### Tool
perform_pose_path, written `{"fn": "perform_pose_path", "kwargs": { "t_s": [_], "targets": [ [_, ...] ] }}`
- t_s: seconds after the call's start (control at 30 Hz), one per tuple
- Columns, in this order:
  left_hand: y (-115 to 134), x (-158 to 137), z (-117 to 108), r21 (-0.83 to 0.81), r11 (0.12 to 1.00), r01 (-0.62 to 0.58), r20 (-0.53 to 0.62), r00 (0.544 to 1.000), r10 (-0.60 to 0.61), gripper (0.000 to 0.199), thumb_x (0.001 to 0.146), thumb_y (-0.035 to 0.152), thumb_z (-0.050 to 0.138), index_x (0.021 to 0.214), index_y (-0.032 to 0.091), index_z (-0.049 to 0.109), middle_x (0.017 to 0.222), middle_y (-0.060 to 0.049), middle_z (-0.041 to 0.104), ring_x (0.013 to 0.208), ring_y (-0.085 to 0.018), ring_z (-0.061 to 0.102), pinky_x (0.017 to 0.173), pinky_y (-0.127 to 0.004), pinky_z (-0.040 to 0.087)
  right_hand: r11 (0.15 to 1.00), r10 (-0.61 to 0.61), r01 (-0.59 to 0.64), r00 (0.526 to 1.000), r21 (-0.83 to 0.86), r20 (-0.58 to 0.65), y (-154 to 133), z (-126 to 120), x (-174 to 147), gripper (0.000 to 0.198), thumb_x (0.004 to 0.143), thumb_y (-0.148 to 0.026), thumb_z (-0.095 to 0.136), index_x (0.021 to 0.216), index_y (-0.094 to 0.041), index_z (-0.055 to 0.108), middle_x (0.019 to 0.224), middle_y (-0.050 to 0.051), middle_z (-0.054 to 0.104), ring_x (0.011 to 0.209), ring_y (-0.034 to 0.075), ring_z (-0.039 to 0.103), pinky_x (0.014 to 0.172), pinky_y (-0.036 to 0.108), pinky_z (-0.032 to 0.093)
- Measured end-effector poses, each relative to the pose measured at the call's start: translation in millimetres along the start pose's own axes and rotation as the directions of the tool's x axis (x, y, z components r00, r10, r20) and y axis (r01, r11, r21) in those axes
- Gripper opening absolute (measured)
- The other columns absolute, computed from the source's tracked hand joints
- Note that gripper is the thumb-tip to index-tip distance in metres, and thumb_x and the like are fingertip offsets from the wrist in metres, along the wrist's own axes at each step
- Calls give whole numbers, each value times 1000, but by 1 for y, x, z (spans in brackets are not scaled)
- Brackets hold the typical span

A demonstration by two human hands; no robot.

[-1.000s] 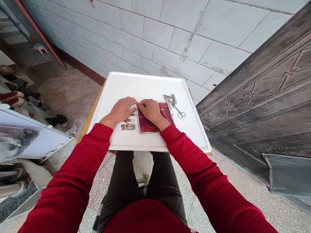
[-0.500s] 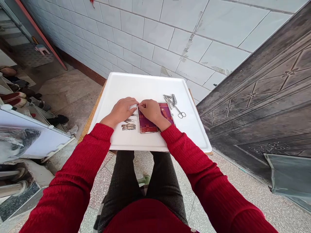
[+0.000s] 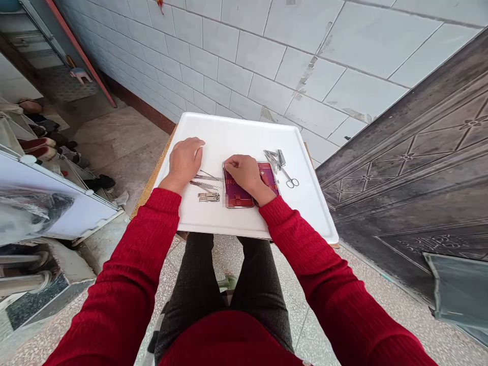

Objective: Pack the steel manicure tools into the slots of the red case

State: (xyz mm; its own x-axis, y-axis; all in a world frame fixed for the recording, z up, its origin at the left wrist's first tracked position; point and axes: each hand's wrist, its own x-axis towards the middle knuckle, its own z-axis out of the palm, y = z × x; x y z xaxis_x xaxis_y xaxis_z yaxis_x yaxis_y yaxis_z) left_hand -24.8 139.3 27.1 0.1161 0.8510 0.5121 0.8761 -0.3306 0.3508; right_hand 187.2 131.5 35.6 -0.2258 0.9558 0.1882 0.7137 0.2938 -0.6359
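On a white board lies an open manicure case (image 3: pixel 240 200) with a purple-red lining and red straps. My right hand (image 3: pixel 246 175) is over its left half, thumb and fingers pinched together at the upper left corner; whatever they grip is hidden. My left hand (image 3: pixel 186 160) rests on the board left of the case, holding nothing, thumb apart from the fingers. Between that hand and the case lie several thin metal tools (image 3: pixel 208 179). Below them is a nail clipper (image 3: pixel 208 196). Right of the case are small scissors (image 3: pixel 292 182) and another nail clipper (image 3: pixel 281 157).
The white board (image 3: pixel 244 127) with a raised rim stands close to a tiled wall (image 3: pixel 259 66). A dark patterned metal door (image 3: pixel 404 168) is at the right. A shoe rack (image 3: pixel 49 178) with several shoes stands at the left.
My left hand has moved up and left, away from the case corner and my right hand, uncovering the thin tools. My right hand stays pinched at the corner. The view has shifted slightly.
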Motion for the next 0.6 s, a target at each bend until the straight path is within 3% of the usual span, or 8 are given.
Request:
{"fn": "perform_pose_path", "kwargs": {
  "t_s": [0.17, 0.3, 0.6],
  "targets": [
    [2, -2, -3, 71, 995, 69, -8, 998, -69, 36, 102, 21, 42, 115, 22, 75, 125, -8, 77, 114, -28, 70, 100, -41, 51, 990, -126, 121, 990, 68, 68, -11, 2, -9, 18, 93, -17, 61, 86, -19, 78, 80, 0, 76, 74, 16, 66, 69, 27, 44],
    [6, -3, -3, 110, 985, 132, 13, 991, -135, 37, 103, 22, 41, 114, 24, 77, 126, -7, 78, 111, -28, 72, 90, -39, 52, 981, -188, 192, 972, -10, 142, -15, 3, -13, 16, 92, -16, 63, 85, -19, 77, 83, 1, 76, 77, 17, 64, 71, 27, 41],
    [0, 0, -14, 79, 955, 285, -118, 954, -274, 37, 104, 24, 43, 121, 24, 76, 125, -6, 79, 110, -28, 70, 89, -36, 49, 921, -297, 350, 915, -170, 272, -32, 6, -24, 21, 98, -16, 60, 95, -18, 81, 97, 6, 78, 88, 19, 65, 73, 29, 37]
  ]
}}
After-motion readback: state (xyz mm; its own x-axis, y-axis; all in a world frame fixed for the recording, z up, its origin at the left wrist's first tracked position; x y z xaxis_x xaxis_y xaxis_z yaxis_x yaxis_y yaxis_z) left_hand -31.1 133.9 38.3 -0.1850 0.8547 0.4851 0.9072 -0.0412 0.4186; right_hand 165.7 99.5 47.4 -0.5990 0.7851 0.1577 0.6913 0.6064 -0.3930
